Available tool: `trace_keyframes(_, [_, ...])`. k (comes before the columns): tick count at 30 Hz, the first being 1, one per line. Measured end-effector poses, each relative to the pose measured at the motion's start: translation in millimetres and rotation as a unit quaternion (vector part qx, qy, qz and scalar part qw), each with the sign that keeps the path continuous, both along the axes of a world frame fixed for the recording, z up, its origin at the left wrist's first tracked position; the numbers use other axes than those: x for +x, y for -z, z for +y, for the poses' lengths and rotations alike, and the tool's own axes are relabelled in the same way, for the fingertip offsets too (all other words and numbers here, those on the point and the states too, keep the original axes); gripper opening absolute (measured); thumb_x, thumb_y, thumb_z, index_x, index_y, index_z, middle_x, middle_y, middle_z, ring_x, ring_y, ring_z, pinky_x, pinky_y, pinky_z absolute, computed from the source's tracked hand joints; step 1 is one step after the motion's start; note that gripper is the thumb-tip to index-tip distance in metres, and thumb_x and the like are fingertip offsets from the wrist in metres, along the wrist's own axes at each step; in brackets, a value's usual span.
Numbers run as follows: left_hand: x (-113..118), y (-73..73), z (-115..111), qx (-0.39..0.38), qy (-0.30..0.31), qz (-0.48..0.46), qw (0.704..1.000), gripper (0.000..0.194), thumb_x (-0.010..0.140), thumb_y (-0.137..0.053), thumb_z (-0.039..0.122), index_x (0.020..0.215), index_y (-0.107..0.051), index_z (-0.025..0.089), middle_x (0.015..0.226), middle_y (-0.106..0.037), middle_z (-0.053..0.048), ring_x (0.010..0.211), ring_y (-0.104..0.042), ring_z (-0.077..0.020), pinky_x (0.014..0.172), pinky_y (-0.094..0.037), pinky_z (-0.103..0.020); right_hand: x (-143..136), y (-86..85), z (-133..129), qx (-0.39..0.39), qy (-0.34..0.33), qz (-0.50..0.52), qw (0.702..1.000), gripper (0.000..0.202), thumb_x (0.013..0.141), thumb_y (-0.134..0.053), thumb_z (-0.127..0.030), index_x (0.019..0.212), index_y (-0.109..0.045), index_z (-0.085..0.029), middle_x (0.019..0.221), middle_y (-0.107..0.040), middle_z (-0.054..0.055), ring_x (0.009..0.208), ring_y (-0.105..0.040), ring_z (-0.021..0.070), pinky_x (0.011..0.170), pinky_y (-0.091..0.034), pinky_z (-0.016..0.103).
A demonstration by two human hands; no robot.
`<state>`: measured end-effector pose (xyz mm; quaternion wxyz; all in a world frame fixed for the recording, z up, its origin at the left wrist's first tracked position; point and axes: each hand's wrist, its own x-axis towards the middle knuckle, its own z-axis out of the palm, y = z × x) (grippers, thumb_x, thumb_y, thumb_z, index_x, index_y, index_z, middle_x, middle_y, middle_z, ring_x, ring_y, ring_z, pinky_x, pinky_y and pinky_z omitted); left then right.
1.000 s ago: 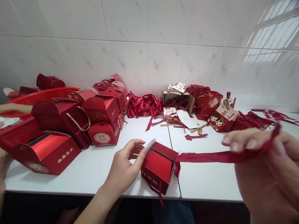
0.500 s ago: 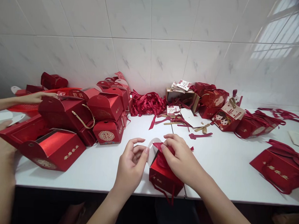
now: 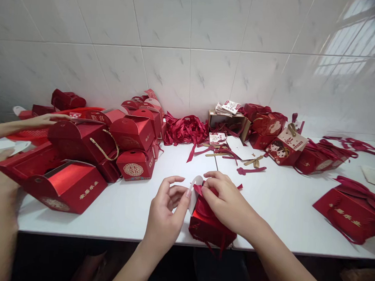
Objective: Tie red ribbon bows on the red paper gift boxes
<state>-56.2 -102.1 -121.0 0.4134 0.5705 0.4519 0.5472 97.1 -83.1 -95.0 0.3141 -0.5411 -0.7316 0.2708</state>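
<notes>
The right hand [image 3: 226, 200] pinches a dark-red satin ribbon [image 3: 203, 208] over a glossy red cardboard box [image 3: 211, 232]; the left hand [image 3: 169, 210] holds its rounded white-backed flap [image 3: 193, 202], apparently steadying it; the box sits at the white table's [image 3: 281, 198] front edge, seemingly for reach.

Box [image 3: 209, 231] (partly) behind right hand [image 3: 226, 199]

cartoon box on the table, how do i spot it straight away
On the white table, look beyond and right of the right hand. The cartoon box stands just left of a row of ribbon-tied red boxes. Unlike them, it shows two cartoon faces and a cream upper part.
</notes>
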Motion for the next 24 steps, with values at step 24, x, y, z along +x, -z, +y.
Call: trace_keyframes(24, [-23,-1.1,25,-0.023,0.034,0.15,0.988,0.035,0.089,-0.042,0.046,0.074,-0.056,0.018,0.077,-0.059,-0.004,0.075,-0.057,-0.0175,0.064,-0.048,-0.027,40,-2.1,-37,0.139,0.074,0.027,0.987,0.021,0.092,-0.046,-0.037,0.082,-0.06,-0.025,0.119,-0.053,0.005,0.121,-0.044,0.0239,0.098,-0.035,0.045])
